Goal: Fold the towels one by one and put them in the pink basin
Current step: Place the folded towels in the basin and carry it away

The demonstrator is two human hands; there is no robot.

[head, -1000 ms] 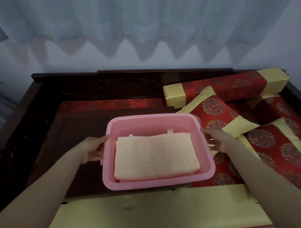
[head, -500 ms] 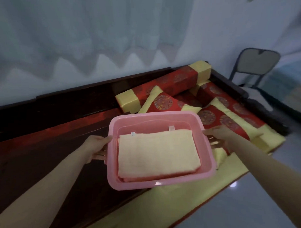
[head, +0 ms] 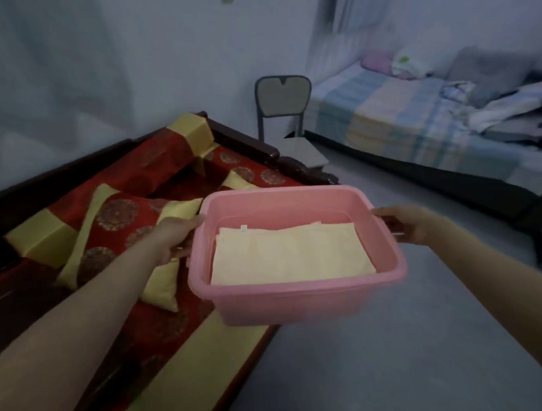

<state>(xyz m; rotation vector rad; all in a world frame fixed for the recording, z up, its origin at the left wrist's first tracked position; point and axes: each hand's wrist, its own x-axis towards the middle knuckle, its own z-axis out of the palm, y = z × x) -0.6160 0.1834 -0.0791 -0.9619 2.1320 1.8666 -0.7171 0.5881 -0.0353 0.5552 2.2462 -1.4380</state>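
The pink basin is held up in the air in front of me, over the edge of the wooden bench and the floor. Folded pale yellow towels lie flat inside it, with small white tags at their far edge. My left hand grips the basin's left handle. On the other side my right hand grips the right handle. Both arms are stretched forward.
A dark wooden bench with red and yellow cushions runs along the left. A grey chair stands beyond the bench end. A bed with a checked sheet and bedding fills the right. Grey floor lies below the basin.
I have lifted the basin off the bench and turned right with it. The view has swung from the curtain and bench toward the chair, floor and bed. Both hands keep their hold.
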